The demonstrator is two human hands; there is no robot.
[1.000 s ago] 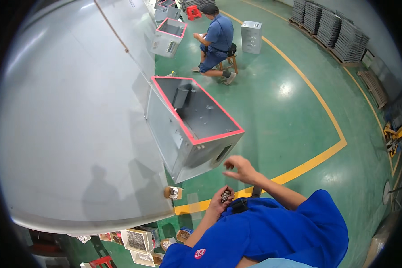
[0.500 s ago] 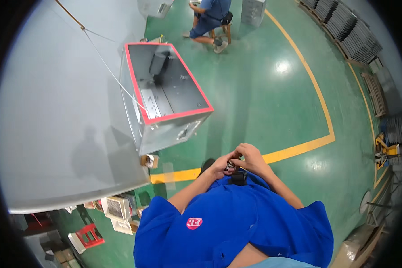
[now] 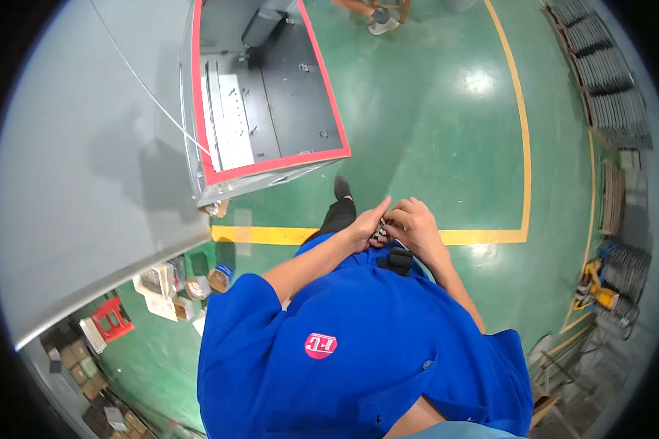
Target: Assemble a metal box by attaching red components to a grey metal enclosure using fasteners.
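In front of my waist, my left hand (image 3: 366, 228) is cupped around a small heap of silvery and dark metal parts (image 3: 379, 234), too small to name. My right hand (image 3: 415, 223) is right against it, fingers bent and drawn together over the heap; whatever they pinch is hidden. Ahead on the left, apart from both hands, stands a grey metal cabinet (image 3: 271, 177) with a pink-red rim around its opening. Inside it, a white perforated plate (image 3: 234, 121) and several small fittings show on the dark panels.
A big grey panel (image 3: 73, 161) stands along the left. Small boxes (image 3: 198, 287) and a red stool (image 3: 112, 320) are on the floor at lower left. Yellow lines (image 3: 483, 237) mark the green floor. Stacked grey parts (image 3: 611, 80) are at far right. Ahead, a person's leg (image 3: 362, 7) shows.
The view has tilted down and I am nearer the cabinet. A foot of mine now shows stepping forward. My hands stay together, the left thumb now raised away from the fingers.
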